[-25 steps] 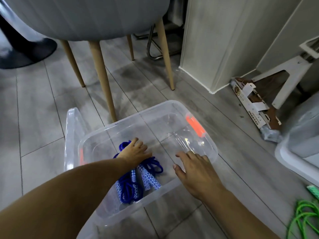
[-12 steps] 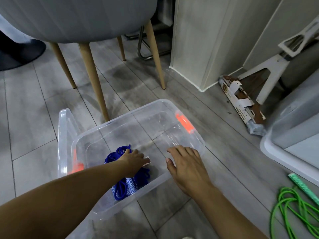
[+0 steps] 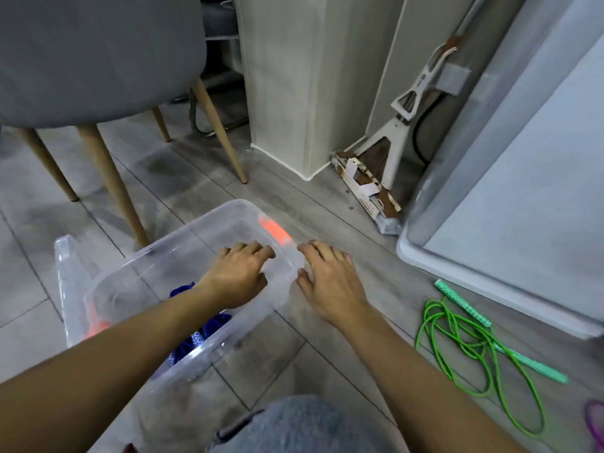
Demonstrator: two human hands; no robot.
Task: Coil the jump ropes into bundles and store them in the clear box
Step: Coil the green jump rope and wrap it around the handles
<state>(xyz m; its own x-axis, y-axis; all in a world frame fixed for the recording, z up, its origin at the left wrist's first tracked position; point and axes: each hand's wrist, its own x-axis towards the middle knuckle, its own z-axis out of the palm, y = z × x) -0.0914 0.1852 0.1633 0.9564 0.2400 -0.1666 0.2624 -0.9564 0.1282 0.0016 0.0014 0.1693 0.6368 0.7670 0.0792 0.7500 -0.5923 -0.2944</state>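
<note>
The clear box (image 3: 153, 256) with orange latches stands on the floor. A coiled blue jump rope (image 3: 196, 338) lies inside it, mostly hidden under my left forearm. My left hand (image 3: 237, 276) hovers over the box's right part, fingers loosely curled, holding nothing. My right hand (image 3: 330, 282) is just outside the box's right wall, fingers spread and empty. A green jump rope (image 3: 470, 348) with mint handles lies loose on the floor to the right. A bit of purple rope (image 3: 595, 423) shows at the lower right edge.
A grey chair (image 3: 98, 60) on wooden legs stands behind the box. A flat mop (image 3: 376, 188) leans in the corner by a pillar. A grey padded piece with a white base (image 3: 490, 289) lies to the right. The clear lid (image 3: 65, 282) stands against the box's left side.
My left hand let go of the blue rope bundle and rose toward the box's right end. My right hand came off the box rim. The view swung right, showing the whole green rope.
</note>
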